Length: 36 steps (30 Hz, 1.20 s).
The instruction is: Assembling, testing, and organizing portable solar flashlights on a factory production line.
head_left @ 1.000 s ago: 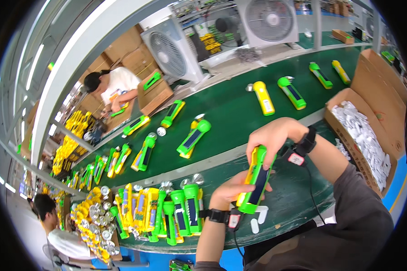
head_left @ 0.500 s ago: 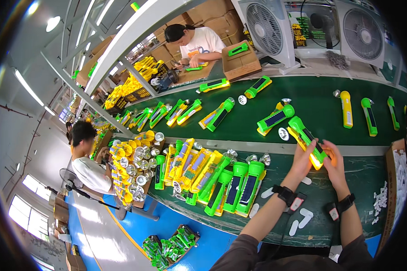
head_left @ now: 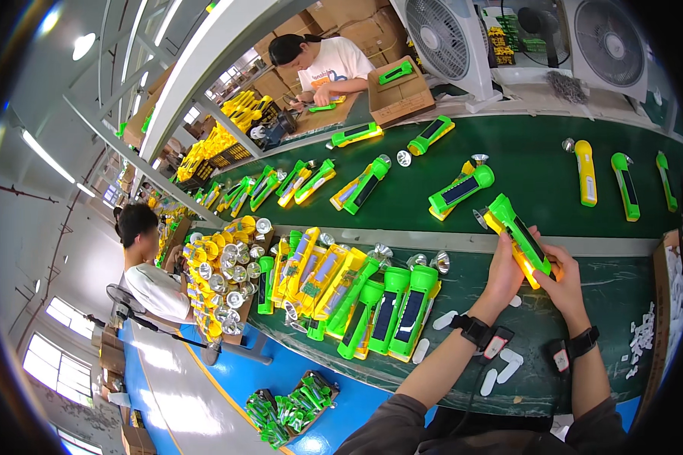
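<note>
A green and yellow flashlight [head_left: 517, 231] is held between my two hands above the near edge of the conveyor, its head tilted up and to the left. My left hand [head_left: 504, 274] grips its lower left side. My right hand [head_left: 563, 279] closes around the tail end from the right. The yellow half glows near my fingers, and a silver reflector [head_left: 479, 218] hangs loose beside the head. On the bench left of my hands lies a row of green flashlights with dark panels [head_left: 416, 315], with yellow half shells [head_left: 328, 280] beyond them.
Flashlights in parts lie along the green conveyor [head_left: 539, 174]. White oval pieces [head_left: 511, 371] lie by my wrists, and white scraps [head_left: 642, 340] near a carton [head_left: 671, 296]. Two co-workers sit across and at left. A carton of green parts [head_left: 303, 402] stands on the floor.
The flashlight in my hands has turned slightly, and its reflector has swung to show its side. My right hand has closed further over the tail end.
</note>
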Each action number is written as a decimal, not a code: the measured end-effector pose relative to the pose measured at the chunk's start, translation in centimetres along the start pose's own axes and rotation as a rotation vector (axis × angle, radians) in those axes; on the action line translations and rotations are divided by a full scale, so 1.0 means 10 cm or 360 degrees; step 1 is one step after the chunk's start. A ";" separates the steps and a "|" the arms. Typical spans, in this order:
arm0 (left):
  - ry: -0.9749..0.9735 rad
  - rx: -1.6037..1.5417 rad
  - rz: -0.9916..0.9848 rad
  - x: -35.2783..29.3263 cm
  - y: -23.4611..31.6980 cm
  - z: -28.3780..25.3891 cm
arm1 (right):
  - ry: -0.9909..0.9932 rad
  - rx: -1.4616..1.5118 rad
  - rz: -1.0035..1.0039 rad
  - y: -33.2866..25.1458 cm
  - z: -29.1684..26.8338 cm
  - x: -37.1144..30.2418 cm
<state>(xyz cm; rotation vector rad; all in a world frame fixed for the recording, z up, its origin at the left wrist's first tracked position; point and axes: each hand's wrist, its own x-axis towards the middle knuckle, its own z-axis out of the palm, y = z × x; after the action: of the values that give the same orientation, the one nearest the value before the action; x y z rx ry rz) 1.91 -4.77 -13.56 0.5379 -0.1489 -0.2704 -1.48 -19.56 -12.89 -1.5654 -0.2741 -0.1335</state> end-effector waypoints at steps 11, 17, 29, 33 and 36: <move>-0.0054 0.0158 0.0050 -0.07 0.01 0.13 | 0.0193 0.0119 0.0119 -0.13 0.00 -0.05; -0.0101 0.0386 0.0112 -0.08 0.10 0.21 | 0.0209 0.0262 0.0219 -0.22 -0.03 -0.02; -0.0082 0.0352 0.0076 -0.11 0.04 0.24 | 0.0120 0.0409 0.0171 -0.25 -0.12 -0.08; -0.0137 0.0397 0.0054 -0.11 0.03 0.25 | 0.0166 0.0503 0.0116 -0.21 -0.10 -0.07; -0.0124 0.0431 0.0095 -0.11 0.04 0.25 | 0.0121 0.0501 0.0155 -0.24 -0.10 -0.06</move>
<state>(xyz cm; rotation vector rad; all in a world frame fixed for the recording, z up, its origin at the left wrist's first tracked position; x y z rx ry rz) 0.46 -5.31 -11.33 0.7904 -0.2790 -0.2143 -2.60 -20.64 -10.70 -1.2555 -0.1500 -0.0696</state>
